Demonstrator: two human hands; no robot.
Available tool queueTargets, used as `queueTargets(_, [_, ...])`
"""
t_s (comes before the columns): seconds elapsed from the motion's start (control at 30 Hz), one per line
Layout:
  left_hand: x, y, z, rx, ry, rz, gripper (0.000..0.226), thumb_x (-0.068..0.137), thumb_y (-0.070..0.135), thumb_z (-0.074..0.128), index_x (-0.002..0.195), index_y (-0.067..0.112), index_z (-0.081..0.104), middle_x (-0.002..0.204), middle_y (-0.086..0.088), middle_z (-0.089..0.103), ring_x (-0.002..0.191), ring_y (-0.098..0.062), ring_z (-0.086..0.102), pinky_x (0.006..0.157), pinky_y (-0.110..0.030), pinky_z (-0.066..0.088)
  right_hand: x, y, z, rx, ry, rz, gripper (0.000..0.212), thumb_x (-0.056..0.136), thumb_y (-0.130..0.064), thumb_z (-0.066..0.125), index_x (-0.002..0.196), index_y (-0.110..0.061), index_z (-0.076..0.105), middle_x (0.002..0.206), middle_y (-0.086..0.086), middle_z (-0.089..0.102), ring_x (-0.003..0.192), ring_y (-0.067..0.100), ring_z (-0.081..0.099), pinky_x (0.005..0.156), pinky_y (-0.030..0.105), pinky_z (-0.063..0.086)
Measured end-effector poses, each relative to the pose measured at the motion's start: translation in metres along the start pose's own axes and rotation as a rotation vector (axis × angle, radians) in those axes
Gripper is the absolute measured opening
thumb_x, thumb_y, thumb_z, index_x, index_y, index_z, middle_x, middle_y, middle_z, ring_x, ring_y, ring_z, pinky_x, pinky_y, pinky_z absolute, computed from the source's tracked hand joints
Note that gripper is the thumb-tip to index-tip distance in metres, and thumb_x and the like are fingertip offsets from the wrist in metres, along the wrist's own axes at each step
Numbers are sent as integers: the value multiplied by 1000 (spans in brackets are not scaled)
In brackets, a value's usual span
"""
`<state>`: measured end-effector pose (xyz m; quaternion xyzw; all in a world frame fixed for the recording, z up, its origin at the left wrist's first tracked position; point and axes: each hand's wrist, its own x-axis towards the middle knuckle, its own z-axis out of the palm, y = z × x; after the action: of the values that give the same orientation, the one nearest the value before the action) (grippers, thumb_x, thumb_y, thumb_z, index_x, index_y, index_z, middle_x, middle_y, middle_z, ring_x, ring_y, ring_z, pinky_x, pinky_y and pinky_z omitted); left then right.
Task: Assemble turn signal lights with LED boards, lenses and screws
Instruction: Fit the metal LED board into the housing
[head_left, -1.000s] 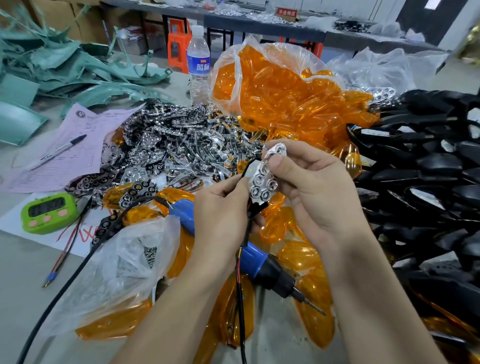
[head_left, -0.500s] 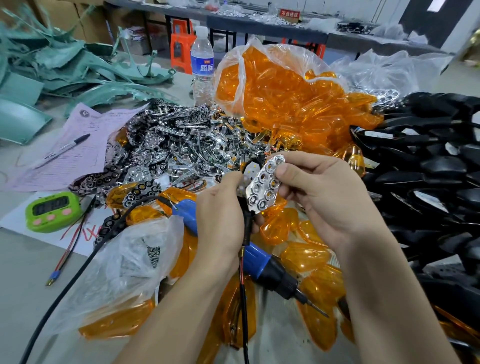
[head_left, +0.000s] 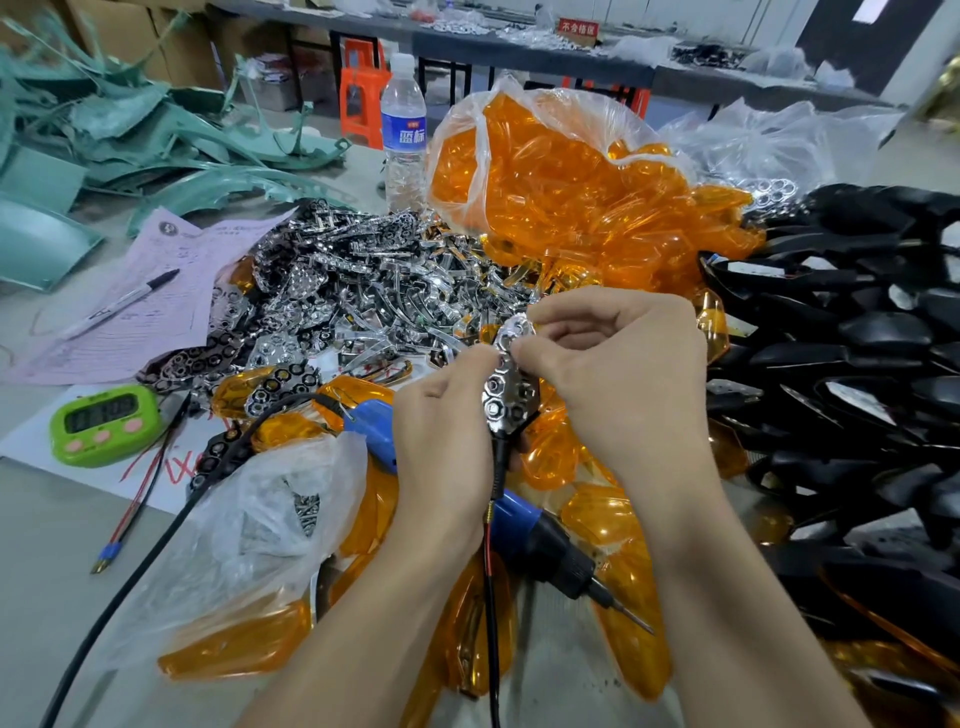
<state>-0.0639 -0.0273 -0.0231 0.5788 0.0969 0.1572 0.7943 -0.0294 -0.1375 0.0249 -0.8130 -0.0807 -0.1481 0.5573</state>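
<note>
Part in hand: chrome reflector (head_left: 506, 395) with black lead (head_left: 491, 571) trailing down, held in the air over the table (head_left: 41, 545), mid-frame.

Left hand (head_left: 441, 441), at its 8 o'clock, pinches the lower edge and the lead. Right hand (head_left: 623, 384), at 2 o'clock, pinches the upper tip with curled fingers.

Judgement: the LED board is being seated behind the reflector. Align the cells over the LEDs, press evenly, and keep the lead unkinked. Whether it is seated: cannot tell.

Electric screwdriver (head_left: 540, 540) lies at 6 o'clock, amber lenses (head_left: 545, 171) at 12, black housings (head_left: 857, 338) at 3.
</note>
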Motion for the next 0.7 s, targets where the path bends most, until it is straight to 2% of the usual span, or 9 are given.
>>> queueTargets(0.03, [-1,0,0,13,-3,40,61,77,47,64,77,-13,54,66,-39,45,56,-50,38,54,-46,37,-1,-1,1,11,4,-1,18,72,-16,92,79,-27,79,68,-11,74,63,9,73,60,24,59])
queueTargets(0.07, [-2,0,-1,14,-8,77,49,79,42,66,73,-6,60,65,-34,46,54,-47,39,52,-43,38,-1,-2,2,27,2,1,19,72,-14,92,78,-27,79,68,-10,74,63,10,73,60,25,60])
queueTargets(0.1, [-2,-1,-1,12,-11,102,35,83,35,66,69,4,66,63,-27,47,52,-42,41,48,-39,41,-1,-3,2,41,-5,1,20,72,-13,91,77,-27,78,69,-9,74,64,10,73,61,26,61])
queueTargets(0.17, [-1,-2,-3,20,-27,138,25,89,28,63,70,14,73,62,-21,50,50,-33,47,43,-32,42,0,-5,2,52,-25,0,21,72,-9,91,77,-25,78,69,-6,74,64,11,72,64,29,62])
queueTargets(0.3, [-2,-3,-6,-3,-99,174,21,95,26,62,86,29,80,65,-11,56,49,-32,53,41,-28,43,3,-9,-3,137,-67,24,25,70,-1,91,77,-22,78,69,-3,74,63,12,69,64,29,62])
queueTargets(0.4, [0,-5,-9,28,-137,192,19,98,26,61,102,30,80,68,-6,60,50,-32,59,43,-29,45,6,-11,-9,247,-183,126,25,75,5,85,89,-14,78,78,3,72,70,13,66,65,27,57])
queueTargets(0.47, [1,-6,-10,37,-179,191,20,100,27,61,110,29,78,70,-4,64,52,-25,62,43,-28,46,11,-12,-13,233,-289,194,30,81,3,81,100,-20,81,87,6,71,70,12,63,63,27,51])
queueTargets(0.57, [2,-6,-9,32,-259,199,27,102,26,59,118,39,76,79,2,71,60,-21,69,47,-28,51,17,-14,-20,165,-374,166,28,84,1,78,96,-24,85,91,14,74,66,11,57,59,23,47])
queueTargets(0.7, [2,-5,-6,4,-299,135,28,97,26,65,122,34,75,89,1,76,74,-23,74,60,-27,59,20,-10,-22,174,-320,129,29,80,6,78,84,-22,84,72,-6,75,61,-3,62,56,12,47])
